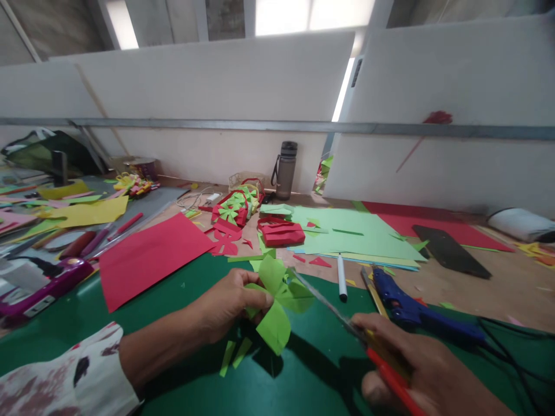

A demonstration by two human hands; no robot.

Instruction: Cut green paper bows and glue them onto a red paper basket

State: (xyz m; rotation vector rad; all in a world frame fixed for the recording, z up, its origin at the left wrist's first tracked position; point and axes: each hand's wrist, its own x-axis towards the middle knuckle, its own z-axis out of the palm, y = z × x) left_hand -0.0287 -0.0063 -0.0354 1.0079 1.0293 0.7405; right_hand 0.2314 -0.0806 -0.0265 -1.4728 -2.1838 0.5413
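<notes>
My left hand [236, 300] pinches a light green paper flower [275, 330] by one side, its broad petals spread above the table. In my right hand [407, 358] is a pair of scissors [332, 309] with red and yellow handles. The long blades point up and left, and their tips reach the upper right petals; whether they touch the paper I cannot tell. Two narrow green paper strips [234, 355] lie under the flower. Blur softens the scissors and the petals on the right.
A dark green mat [312, 381] covers the near table. Red paper [151, 260] lies left; a small red paper basket [281, 232], green sheets [364, 231] and a white marker [342, 277] lie beyond. A blue glue gun [403, 306] with its cable, a dark phone [451, 251] and a bottle [286, 170] also stand or lie around.
</notes>
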